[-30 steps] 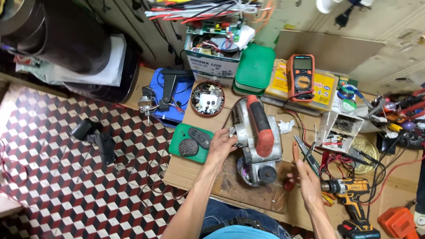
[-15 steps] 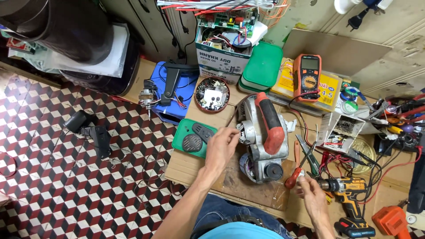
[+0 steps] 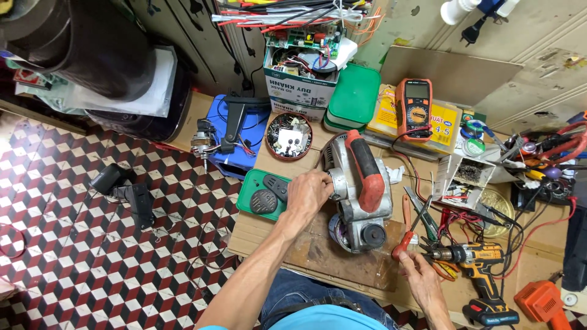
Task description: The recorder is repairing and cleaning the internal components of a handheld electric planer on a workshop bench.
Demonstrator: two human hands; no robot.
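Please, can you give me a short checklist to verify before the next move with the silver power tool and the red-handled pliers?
1. Left hand steadies the silver power tool: ok, it rests on the tool's side.
2. Right hand has the red-handled pliers: ok, fingers at the handle end.
3. Tool lies flat on the wooden board: ok.
4. Tool unplugged: cannot tell, its cord is not traceable.
5. Cordless drill is out of the way: not ok, it lies right beside the right hand.
6. Red wires are away from the pliers: not ok, they lie close.
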